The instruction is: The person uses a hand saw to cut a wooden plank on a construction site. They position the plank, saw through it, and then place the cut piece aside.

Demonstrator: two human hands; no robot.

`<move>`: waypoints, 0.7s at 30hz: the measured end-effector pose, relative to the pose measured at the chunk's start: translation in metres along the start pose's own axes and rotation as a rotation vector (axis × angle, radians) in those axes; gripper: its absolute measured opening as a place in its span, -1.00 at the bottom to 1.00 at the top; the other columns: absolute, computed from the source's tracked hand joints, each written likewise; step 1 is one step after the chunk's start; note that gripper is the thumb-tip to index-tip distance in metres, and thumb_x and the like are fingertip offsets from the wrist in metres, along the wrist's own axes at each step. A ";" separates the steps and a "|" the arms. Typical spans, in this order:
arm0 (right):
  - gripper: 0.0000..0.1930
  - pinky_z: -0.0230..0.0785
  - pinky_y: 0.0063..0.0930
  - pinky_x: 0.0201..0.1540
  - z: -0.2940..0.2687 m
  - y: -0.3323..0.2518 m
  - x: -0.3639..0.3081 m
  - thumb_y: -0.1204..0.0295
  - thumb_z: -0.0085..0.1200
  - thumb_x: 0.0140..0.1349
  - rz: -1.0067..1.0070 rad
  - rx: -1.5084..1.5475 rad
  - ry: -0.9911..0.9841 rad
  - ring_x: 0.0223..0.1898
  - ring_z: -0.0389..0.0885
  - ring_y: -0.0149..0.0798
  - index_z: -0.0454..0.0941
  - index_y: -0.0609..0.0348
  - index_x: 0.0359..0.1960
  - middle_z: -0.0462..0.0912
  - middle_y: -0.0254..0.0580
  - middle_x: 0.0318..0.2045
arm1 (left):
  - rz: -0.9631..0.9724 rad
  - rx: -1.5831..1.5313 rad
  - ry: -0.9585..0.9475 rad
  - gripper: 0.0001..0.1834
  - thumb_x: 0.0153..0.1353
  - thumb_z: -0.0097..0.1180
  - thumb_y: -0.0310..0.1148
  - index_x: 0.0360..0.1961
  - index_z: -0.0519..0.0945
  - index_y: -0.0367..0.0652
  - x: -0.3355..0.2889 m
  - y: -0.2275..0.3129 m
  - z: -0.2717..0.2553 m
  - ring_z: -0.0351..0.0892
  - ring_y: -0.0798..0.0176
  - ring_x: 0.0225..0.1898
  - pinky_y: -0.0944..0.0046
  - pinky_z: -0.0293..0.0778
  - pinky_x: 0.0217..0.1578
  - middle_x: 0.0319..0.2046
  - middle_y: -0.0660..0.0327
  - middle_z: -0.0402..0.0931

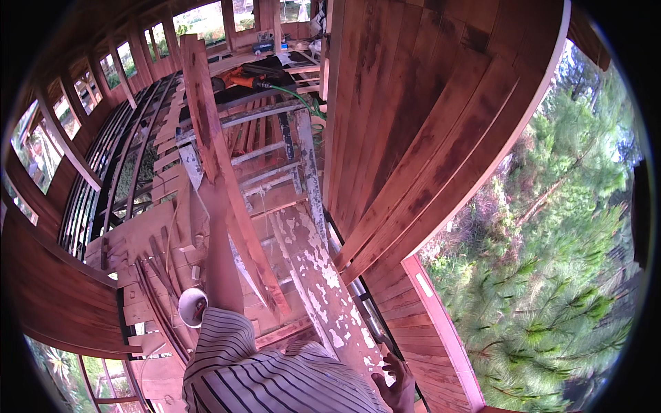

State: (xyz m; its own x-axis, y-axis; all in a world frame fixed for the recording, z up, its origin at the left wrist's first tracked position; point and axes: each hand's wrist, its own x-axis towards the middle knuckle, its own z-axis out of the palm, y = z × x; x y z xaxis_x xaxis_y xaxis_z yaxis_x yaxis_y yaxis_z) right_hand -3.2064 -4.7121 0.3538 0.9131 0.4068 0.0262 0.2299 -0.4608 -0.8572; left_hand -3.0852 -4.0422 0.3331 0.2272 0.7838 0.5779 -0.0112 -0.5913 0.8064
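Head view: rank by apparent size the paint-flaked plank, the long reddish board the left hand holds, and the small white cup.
1. Paint-flaked plank and long reddish board: look alike in size, unsure.
2. Small white cup, smallest.
Left hand grips the board.

Left hand (215, 196) on long reddish plank (213, 138), right hand (396, 385) on paint-flaked board (317, 268)

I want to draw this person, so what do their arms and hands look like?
Both hands are bare: no gloves, rings or watch show. The left arm is long and uncovered up to a short sleeve with thin dark and white stripes, part of a striped shirt. The left hand is blurry. The right hand shows spread fingers only.
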 end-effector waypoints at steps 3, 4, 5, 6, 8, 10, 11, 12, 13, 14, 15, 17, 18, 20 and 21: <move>-0.31 0.62 -0.25 -0.07 -0.003 0.003 -0.007 0.25 0.47 0.11 0.069 -0.132 -0.052 -0.11 0.76 -0.08 0.48 0.30 0.23 0.69 0.01 0.02 | -0.283 -0.328 -0.313 -0.67 0.39 0.21 -0.22 -0.08 0.63 -0.32 -0.087 0.053 -0.018 0.56 0.48 -0.32 0.38 0.47 -0.33 -0.38 0.31 0.63; -0.31 0.61 -0.26 -0.06 -0.003 0.016 -0.016 0.26 0.46 0.09 0.072 -0.116 -0.034 -0.11 0.76 -0.09 0.49 0.30 0.24 0.70 0.02 -0.01 | -0.269 -0.373 -0.319 -0.66 0.40 0.22 -0.19 -0.08 0.63 -0.31 -0.113 0.048 -0.012 0.56 0.48 -0.33 0.36 0.47 -0.33 -0.39 0.32 0.62; -0.30 0.60 -0.26 -0.05 -0.002 0.014 -0.018 0.26 0.45 0.08 0.069 -0.084 -0.025 -0.12 0.75 -0.09 0.49 0.29 0.25 0.72 0.02 -0.04 | -0.246 -0.402 -0.320 -0.64 0.40 0.22 -0.16 -0.09 0.63 -0.31 -0.135 0.037 -0.011 0.55 0.47 -0.34 0.35 0.47 -0.34 -0.40 0.32 0.60; -0.30 0.60 -0.25 -0.04 -0.003 0.013 -0.019 0.26 0.46 0.10 0.067 -0.081 -0.059 -0.11 0.75 -0.08 0.48 0.28 0.26 0.71 0.03 -0.01 | -0.232 -0.436 -0.326 -0.62 0.41 0.22 -0.13 -0.09 0.63 -0.30 -0.157 0.033 -0.009 0.55 0.46 -0.36 0.34 0.47 -0.35 -0.41 0.33 0.59; -0.31 0.60 -0.23 -0.03 -0.001 0.015 -0.027 0.28 0.45 0.12 0.016 -0.096 -0.062 -0.10 0.75 -0.08 0.48 0.27 0.27 0.71 0.02 0.01 | -0.146 -0.436 -0.365 -0.58 0.39 0.25 -0.07 -0.11 0.63 -0.29 -0.201 0.069 0.003 0.54 0.45 -0.36 0.30 0.49 -0.32 -0.43 0.34 0.59; -0.32 0.60 -0.23 -0.02 -0.003 0.008 -0.036 0.29 0.44 0.14 -0.034 -0.095 -0.063 -0.09 0.75 -0.07 0.48 0.28 0.27 0.71 0.02 0.01 | -0.128 -0.426 -0.499 -0.46 0.34 0.29 0.06 -0.10 0.62 -0.31 -0.242 0.084 0.005 0.55 0.47 -0.40 0.36 0.47 -0.39 -0.42 0.33 0.62; -0.33 0.59 -0.23 -0.01 -0.005 0.006 -0.044 0.30 0.44 0.14 -0.044 -0.109 -0.041 -0.09 0.74 -0.07 0.48 0.29 0.27 0.70 0.03 0.01 | -0.193 -0.556 -0.652 -0.45 0.30 0.32 0.08 -0.18 0.62 -0.31 -0.271 0.122 0.008 0.55 0.48 -0.43 0.39 0.44 -0.44 -0.46 0.33 0.61; -0.32 0.59 -0.22 0.00 -0.008 0.010 -0.055 0.30 0.43 0.15 -0.057 -0.116 0.024 -0.07 0.74 -0.04 0.47 0.33 0.27 0.70 0.08 0.01 | -0.279 -0.679 -0.806 -0.45 0.26 0.35 0.09 -0.26 0.63 -0.30 -0.300 0.162 0.012 0.55 0.50 -0.46 0.42 0.42 -0.49 -0.50 0.32 0.61; -0.29 0.57 -0.20 0.03 -0.013 0.014 -0.067 0.19 0.39 0.21 -0.099 -0.130 0.103 -0.05 0.73 -0.02 0.44 0.36 0.29 0.70 0.13 0.00 | -0.377 -0.775 -0.952 -0.44 0.23 0.39 0.10 -0.34 0.63 -0.30 -0.330 0.201 0.013 0.55 0.51 -0.49 0.45 0.39 -0.53 -0.54 0.32 0.60; -0.28 0.58 -0.19 0.00 -0.017 0.010 -0.078 0.12 0.38 0.22 -0.104 -0.081 0.178 -0.07 0.73 -0.02 0.45 0.34 0.28 0.70 0.10 -0.02 | -0.202 -0.632 -1.084 -0.46 0.27 0.34 0.09 -0.25 0.66 -0.29 -0.359 0.220 0.022 0.65 0.37 -0.47 0.28 0.50 -0.48 -0.52 0.20 0.65; -0.27 0.58 -0.19 -0.02 -0.024 0.006 -0.091 0.05 0.36 0.23 -0.090 -0.045 0.270 -0.09 0.73 -0.02 0.45 0.32 0.27 0.70 0.07 -0.04 | 0.132 -0.538 -1.265 -0.47 0.29 0.28 0.12 -0.23 0.67 -0.25 -0.366 0.282 0.016 0.73 0.14 -0.43 0.10 0.57 -0.35 -0.50 0.06 0.67; -0.31 0.57 -0.18 -0.04 -0.034 0.007 -0.114 0.00 0.30 0.28 -0.089 -0.037 0.315 -0.10 0.72 0.02 0.48 0.34 0.22 0.69 0.09 -0.07 | 0.168 -0.602 -1.529 -0.43 0.22 0.34 0.12 -0.33 0.58 -0.28 -0.399 0.367 0.001 0.70 0.06 -0.44 0.08 0.50 -0.38 -0.55 -0.01 0.57; -0.36 0.56 -0.13 -0.05 -0.041 0.015 -0.131 0.03 0.31 0.28 -0.052 -0.146 0.275 -0.11 0.71 0.06 0.50 0.33 0.17 0.69 0.09 -0.08 | 0.312 -0.627 -1.579 -0.40 0.22 0.30 0.18 -0.32 0.54 -0.27 -0.412 0.406 -0.004 0.69 -0.12 -0.45 0.00 0.51 -0.37 -0.59 -0.01 0.56; -0.40 0.55 -0.11 -0.04 -0.047 0.032 -0.166 0.04 0.31 0.29 0.006 -0.283 0.251 -0.11 0.71 0.07 0.52 0.32 0.12 0.70 0.09 -0.13 | 0.322 -0.789 -1.759 -0.33 0.32 0.12 0.28 -0.22 0.52 -0.26 -0.427 0.487 -0.015 0.63 -0.20 -0.56 -0.09 0.52 -0.41 -0.68 0.00 0.51; -0.40 0.57 -0.12 -0.02 -0.050 0.038 -0.186 0.02 0.29 0.29 0.033 -0.320 0.284 -0.11 0.73 0.05 0.53 0.32 0.10 0.72 0.10 -0.15 | 0.341 -0.741 -1.992 -0.29 0.38 0.04 0.27 -0.26 0.53 -0.35 -0.421 0.537 -0.021 0.68 -0.16 -0.46 -0.10 0.57 -0.32 -0.58 -0.07 0.57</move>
State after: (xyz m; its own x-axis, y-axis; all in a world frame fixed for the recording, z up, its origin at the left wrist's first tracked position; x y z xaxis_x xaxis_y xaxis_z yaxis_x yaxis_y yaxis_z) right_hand -3.3507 -4.8449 0.3416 0.9679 0.1750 0.1806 0.2511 -0.7097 -0.6582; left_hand -3.2075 -4.6851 0.5253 0.5801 -0.7878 0.2070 -0.4280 -0.0786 0.9004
